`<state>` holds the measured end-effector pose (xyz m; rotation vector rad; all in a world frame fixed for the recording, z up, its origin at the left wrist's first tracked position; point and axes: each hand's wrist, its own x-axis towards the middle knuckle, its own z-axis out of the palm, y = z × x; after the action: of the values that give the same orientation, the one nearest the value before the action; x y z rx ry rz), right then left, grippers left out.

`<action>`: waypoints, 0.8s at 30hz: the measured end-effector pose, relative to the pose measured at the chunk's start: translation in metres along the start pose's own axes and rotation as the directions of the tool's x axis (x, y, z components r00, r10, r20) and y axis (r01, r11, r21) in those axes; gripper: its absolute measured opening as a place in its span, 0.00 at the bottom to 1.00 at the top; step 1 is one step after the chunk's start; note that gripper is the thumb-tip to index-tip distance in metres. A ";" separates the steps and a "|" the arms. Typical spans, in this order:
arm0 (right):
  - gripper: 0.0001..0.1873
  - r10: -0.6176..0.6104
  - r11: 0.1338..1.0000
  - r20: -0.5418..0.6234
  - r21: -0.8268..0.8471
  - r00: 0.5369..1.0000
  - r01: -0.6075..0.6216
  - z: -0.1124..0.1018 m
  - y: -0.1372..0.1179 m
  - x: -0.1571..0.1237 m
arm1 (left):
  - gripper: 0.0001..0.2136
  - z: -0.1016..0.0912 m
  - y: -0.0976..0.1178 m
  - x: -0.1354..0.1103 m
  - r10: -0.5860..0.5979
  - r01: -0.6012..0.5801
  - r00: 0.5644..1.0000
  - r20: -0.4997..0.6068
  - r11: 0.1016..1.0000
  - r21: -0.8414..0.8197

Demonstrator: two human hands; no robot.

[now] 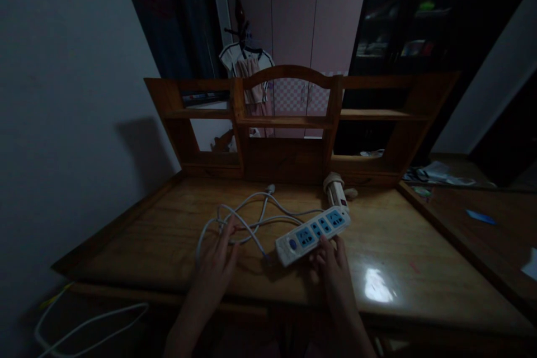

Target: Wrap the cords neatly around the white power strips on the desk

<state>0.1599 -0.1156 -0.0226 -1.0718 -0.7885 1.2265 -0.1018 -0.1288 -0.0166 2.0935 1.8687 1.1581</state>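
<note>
Right grip (pixel 333 264) touches the power strip (pixel 312 235), can't tell if squeezing; left grip (pixel 218 256) spreads fingers over the cord (pixel 251 231); best steady the strip, keep cord loose

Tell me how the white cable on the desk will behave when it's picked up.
The cable looks floppy with slight springiness, since it lies in loose, rounded loops. Those loops cross, so it may snag on itself when lifted. The plug is bulkier than the cord, so that end would probably dangle and swing.
</note>
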 end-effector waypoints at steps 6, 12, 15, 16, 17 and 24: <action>0.21 0.072 0.983 0.013 0.167 0.997 -0.073 -0.004 0.004 0.005 | 0.17 -0.001 -0.020 -0.007 -0.314 0.299 0.929 -0.196 0.948 -0.105; 0.24 0.106 0.979 0.017 0.173 0.994 -0.108 -0.001 0.000 0.004 | 0.17 -0.002 -0.031 -0.013 -0.398 0.378 0.905 -0.147 0.914 -0.150; 0.26 0.101 0.980 0.019 0.169 0.995 -0.103 0.000 0.000 0.004 | 0.19 -0.004 -0.045 -0.008 -0.344 0.331 0.930 -0.130 0.937 -0.110; 0.26 0.096 0.981 0.024 0.168 0.995 -0.099 0.001 0.000 0.004 | 0.19 -0.005 -0.050 -0.005 -0.316 0.306 0.941 -0.124 0.948 -0.091; 0.25 0.090 0.981 0.028 0.168 0.996 -0.093 0.001 0.000 0.004 | 0.18 -0.006 -0.055 -0.001 -0.293 0.286 0.950 -0.107 0.955 -0.074; 0.28 0.124 0.971 0.021 0.204 0.992 -0.126 -0.001 0.001 0.004 | 0.17 -0.022 -0.062 0.024 -0.330 0.323 0.942 -0.067 0.941 -0.095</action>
<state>0.1613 -0.1118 -0.0248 -0.9587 -0.5921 1.3874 -0.1658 -0.1015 -0.0242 1.6321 2.0638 1.2277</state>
